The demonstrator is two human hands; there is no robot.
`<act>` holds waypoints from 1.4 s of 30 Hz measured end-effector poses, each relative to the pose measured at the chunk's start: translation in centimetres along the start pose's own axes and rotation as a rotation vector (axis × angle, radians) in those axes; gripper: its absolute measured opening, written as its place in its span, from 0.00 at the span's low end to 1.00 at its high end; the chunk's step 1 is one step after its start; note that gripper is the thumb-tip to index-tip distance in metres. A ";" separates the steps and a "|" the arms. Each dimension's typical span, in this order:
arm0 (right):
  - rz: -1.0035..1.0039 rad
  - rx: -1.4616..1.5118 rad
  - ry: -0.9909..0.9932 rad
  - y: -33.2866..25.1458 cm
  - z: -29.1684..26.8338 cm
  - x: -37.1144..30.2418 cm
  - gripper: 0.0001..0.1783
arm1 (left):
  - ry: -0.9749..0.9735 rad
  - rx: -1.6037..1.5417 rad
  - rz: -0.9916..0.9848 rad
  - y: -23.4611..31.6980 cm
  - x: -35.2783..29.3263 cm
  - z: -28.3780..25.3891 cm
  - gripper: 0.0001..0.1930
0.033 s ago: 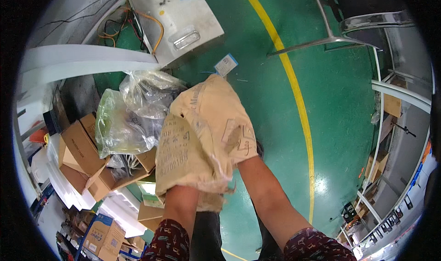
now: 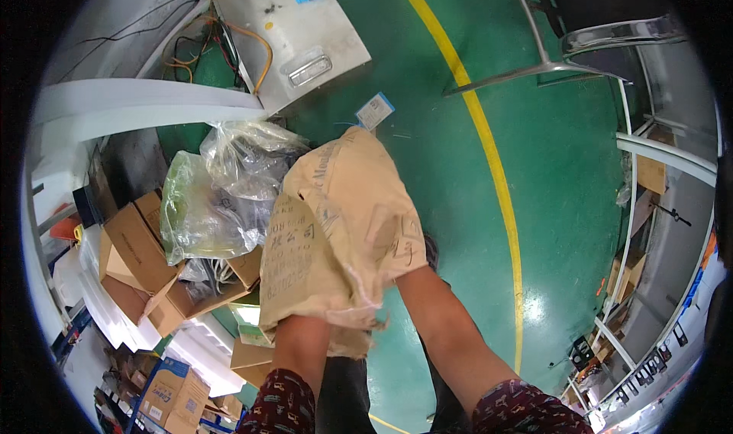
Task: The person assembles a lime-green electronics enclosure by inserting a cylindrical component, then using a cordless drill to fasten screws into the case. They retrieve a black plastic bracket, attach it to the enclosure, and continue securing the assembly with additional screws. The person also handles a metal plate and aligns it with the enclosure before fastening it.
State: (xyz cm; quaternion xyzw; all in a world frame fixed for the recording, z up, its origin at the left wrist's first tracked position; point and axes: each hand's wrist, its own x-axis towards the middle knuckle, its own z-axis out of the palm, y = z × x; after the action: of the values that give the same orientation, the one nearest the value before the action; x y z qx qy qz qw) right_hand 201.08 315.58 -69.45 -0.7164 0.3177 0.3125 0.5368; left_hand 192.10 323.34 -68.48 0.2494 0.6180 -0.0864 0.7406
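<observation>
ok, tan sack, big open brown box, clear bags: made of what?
Tan sack: matte, probably paper, perhaps fabric-backed; creases, frayed mouth edge.
Open box: matte brown cardboard, by its stiff folded flaps.
Clear bags: likely thin glossy plastic film; see-through, bright highlights.

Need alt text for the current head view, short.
A crumpled tan sack hides both hands of a person whose left forearm and right forearm reach to it. Plastic bags and an open cardboard box lie left; a yellow line crosses the green floor right.
</observation>
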 end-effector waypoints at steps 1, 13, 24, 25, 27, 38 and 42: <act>0.016 0.011 -0.004 0.1 0.0 -0.9 0.36 | 0.005 -0.005 -0.014 -0.1 -0.5 -0.3 0.27; 0.191 0.522 -0.142 -0.2 -0.5 -17.4 0.37 | -0.024 0.239 0.088 4.7 -18.1 2.4 0.29; 0.424 0.690 -0.167 -13.6 -8.6 -42.7 0.25 | -0.015 0.389 0.181 7.8 -42.9 -0.4 0.16; 0.394 0.684 -0.159 -14.0 -9.4 -44.2 0.24 | -0.047 0.390 0.217 7.6 -44.7 -0.5 0.16; 0.242 0.717 -0.196 -15.2 -11.8 -46.9 0.22 | -0.136 0.407 0.275 7.1 -48.0 0.2 0.15; -0.760 0.890 0.221 -21.0 -31.0 -58.2 0.26 | -1.026 0.593 0.529 -0.7 -63.9 12.4 0.19; -0.983 1.013 0.457 -19.1 -42.5 -65.4 0.31 | -1.420 0.686 0.471 -10.6 -71.8 16.5 0.18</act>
State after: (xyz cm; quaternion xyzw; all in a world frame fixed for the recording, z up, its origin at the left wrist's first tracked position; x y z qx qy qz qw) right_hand 181.32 286.55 2.76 -0.4877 0.1694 -0.3057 0.8000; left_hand 186.01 293.38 -0.64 0.4709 -0.1270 -0.2500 0.8364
